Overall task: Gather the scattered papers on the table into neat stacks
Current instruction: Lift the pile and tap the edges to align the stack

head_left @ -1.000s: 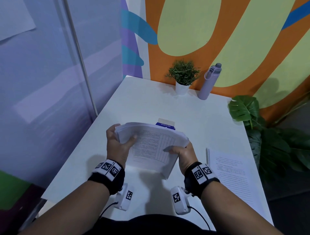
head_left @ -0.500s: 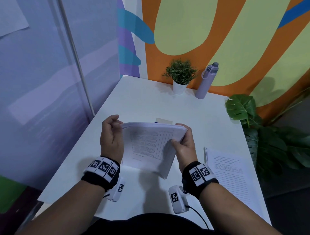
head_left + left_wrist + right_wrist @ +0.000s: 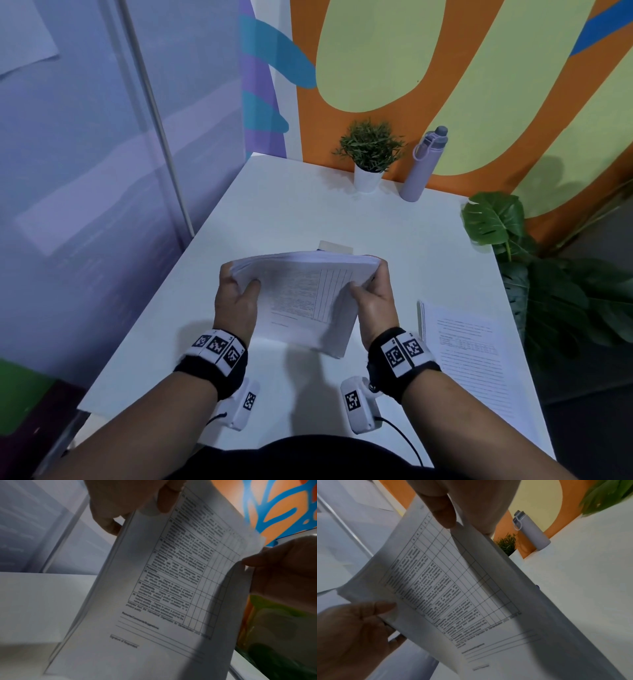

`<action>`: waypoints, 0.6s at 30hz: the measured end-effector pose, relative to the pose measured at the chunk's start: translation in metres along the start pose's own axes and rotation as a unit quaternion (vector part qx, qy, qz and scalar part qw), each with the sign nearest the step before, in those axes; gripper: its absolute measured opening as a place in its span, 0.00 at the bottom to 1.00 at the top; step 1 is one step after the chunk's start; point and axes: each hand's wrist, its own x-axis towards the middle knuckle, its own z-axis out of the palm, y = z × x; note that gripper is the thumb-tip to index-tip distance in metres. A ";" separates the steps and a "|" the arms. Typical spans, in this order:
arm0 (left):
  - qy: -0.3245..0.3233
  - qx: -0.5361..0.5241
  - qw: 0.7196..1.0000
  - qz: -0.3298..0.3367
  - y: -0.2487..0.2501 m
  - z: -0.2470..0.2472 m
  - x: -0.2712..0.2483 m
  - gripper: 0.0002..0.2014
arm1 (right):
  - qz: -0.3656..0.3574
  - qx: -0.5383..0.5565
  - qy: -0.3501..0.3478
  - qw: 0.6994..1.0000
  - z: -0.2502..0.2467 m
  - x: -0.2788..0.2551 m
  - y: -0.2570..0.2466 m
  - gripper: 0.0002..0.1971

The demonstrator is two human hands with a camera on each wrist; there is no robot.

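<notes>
A thick stack of printed papers (image 3: 305,301) stands tilted on its lower edge on the white table (image 3: 281,212), its top sheet a form with a grid. My left hand (image 3: 236,294) grips the stack's left side, thumb on the front sheet. My right hand (image 3: 373,294) grips the right side the same way. The left wrist view shows the stack (image 3: 163,588) with my left hand (image 3: 137,503) pinching its upper edge; the right wrist view shows the stack (image 3: 453,595) under my right hand (image 3: 453,507). A second paper pile (image 3: 479,363) lies flat at the table's right edge.
A small potted plant (image 3: 368,157) and a lilac bottle (image 3: 423,164) stand at the table's far edge against the painted wall. A small box (image 3: 334,246) peeks out behind the held stack. A large leafy plant (image 3: 548,274) stands right of the table. A glass partition is on the left.
My left hand, which had let go of the stack half a second ago, grips its left side again. My right hand stays on the right side; the stack sits squarer.
</notes>
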 end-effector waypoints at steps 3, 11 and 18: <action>0.011 0.024 0.999 0.018 0.001 0.004 -0.003 0.17 | -0.034 -0.041 0.027 0.998 -0.001 -0.002 0.003 0.18; -0.029 0.037 0.999 0.005 -0.004 0.010 -0.011 0.13 | -0.038 -0.086 0.030 0.995 -0.010 -0.005 0.002 0.32; -0.064 0.149 0.985 -0.061 -0.022 0.013 -0.007 0.19 | 0.047 -0.117 -0.040 0.991 -0.025 0.007 0.017 0.38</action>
